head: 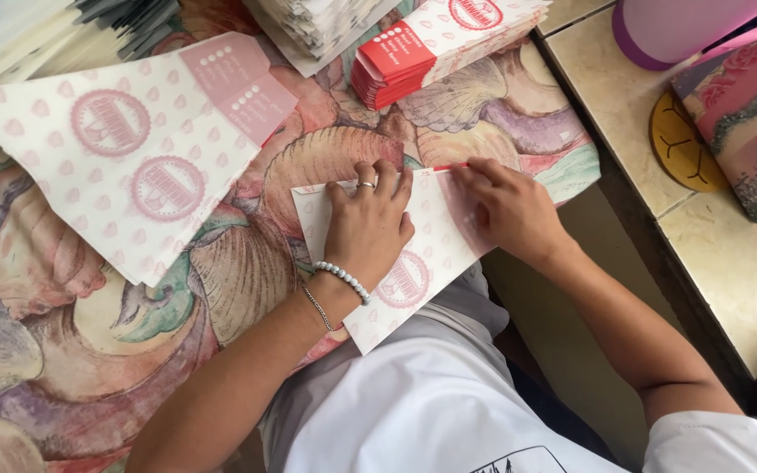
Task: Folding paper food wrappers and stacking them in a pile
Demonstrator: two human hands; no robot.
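A flat white paper bag (435, 254) with pink dots and a round pink stamp lies at the near edge of the patterned table. My left hand (368, 223), wearing a ring and a bead bracelet, presses flat on the bag's middle. My right hand (505, 208) rests on the bag's right end, fingertips pinching along the folded pink flap at its top edge. Both hands touch the same bag.
A pile of unfolded dotted sheets (133, 149) lies to the left. A stack of finished red-ended bags (431, 44) sits behind, with more paper stacks (317, 26) beside it. A tiled ledge (729, 254) at right carries a purple container (668, 31) and a floral box (751, 123).
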